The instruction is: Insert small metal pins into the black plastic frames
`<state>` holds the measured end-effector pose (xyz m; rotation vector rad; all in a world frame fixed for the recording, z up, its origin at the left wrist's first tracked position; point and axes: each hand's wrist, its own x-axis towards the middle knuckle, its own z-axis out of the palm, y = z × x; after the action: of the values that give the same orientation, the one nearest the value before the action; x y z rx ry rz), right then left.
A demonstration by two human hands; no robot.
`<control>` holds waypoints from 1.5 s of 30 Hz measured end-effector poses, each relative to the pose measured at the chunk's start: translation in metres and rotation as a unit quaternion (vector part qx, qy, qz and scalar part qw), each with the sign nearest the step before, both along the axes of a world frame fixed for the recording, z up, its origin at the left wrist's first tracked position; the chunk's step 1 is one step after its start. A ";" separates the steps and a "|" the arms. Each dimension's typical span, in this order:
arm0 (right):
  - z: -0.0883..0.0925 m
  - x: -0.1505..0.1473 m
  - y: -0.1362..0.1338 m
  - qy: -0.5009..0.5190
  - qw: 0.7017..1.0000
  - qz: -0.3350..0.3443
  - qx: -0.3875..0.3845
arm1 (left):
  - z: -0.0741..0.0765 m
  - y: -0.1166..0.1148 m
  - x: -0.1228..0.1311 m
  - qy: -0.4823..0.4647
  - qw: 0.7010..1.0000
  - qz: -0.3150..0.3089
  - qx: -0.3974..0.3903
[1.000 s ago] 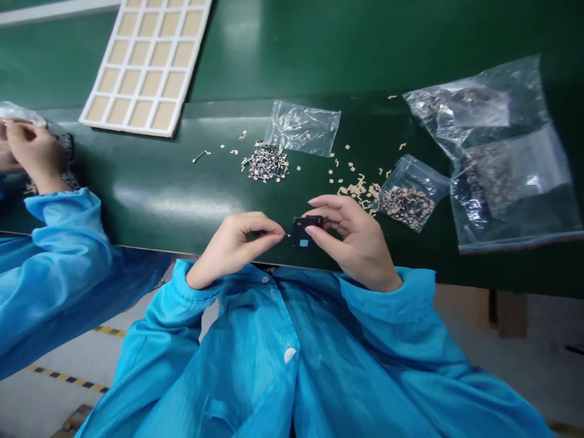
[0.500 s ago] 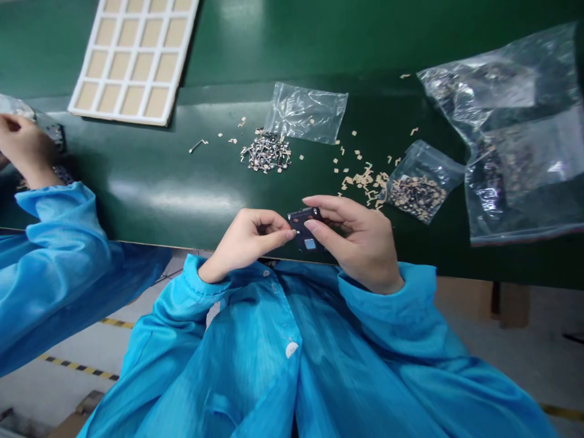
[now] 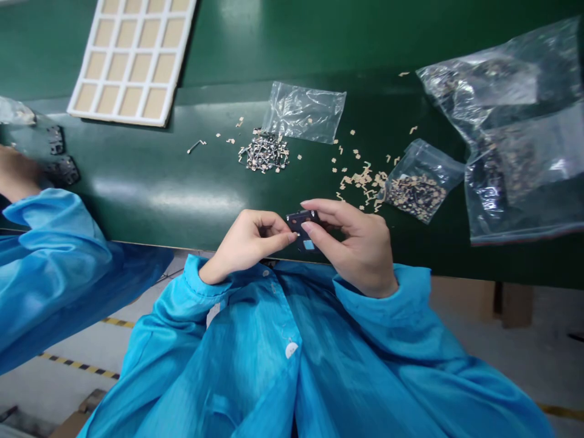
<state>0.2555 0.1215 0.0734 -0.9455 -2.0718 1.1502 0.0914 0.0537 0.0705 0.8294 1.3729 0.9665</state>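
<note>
My right hand point(image 3: 360, 243) grips a small black plastic part point(image 3: 303, 231) with a pale blue patch, thumb and fingers around it, just above the near edge of the green table point(image 3: 182, 188). My left hand point(image 3: 249, 240) is pinched shut, its fingertips pressed against the left side of the part; what it pinches is too small to make out. Both sleeves are bright blue. Beyond my hands lies a heap of small metal pieces point(image 3: 264, 152) and a scatter of tan pieces point(image 3: 362, 179).
A small clear bag point(image 3: 305, 112) lies behind the metal heap, another bag point(image 3: 417, 188) holds small parts, and large bags point(image 3: 520, 128) fill the right. A white compartment tray point(image 3: 132, 58) sits far left. A co-worker's hand point(image 3: 16, 173) and blue sleeve point(image 3: 50, 261) are at the left near black parts point(image 3: 61, 167).
My hands and the black part have stayed together with only small shifts; the left fingertips moved closer onto the part. The co-worker's hand dropped lower at the left, uncovering black parts.
</note>
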 end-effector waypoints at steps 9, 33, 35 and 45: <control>-0.001 0.002 -0.001 0.009 1.000 -0.006 -0.007 | -0.002 0.001 0.001 0.018 1.000 0.012 0.007; -0.022 0.022 0.010 0.043 0.979 0.142 0.136 | -0.003 -0.003 0.000 -0.140 0.990 -0.006 0.001; -0.020 0.020 0.007 0.067 0.983 0.098 0.137 | -0.005 -0.006 0.000 -0.094 0.994 -0.002 0.062; -0.013 0.013 -0.009 0.123 0.957 0.066 -0.253 | -0.009 -0.007 0.003 0.165 0.926 0.064 0.332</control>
<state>0.2685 0.1130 0.0601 -0.8384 -1.6886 1.8248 0.0942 0.0466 0.0611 1.4763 1.4019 1.4827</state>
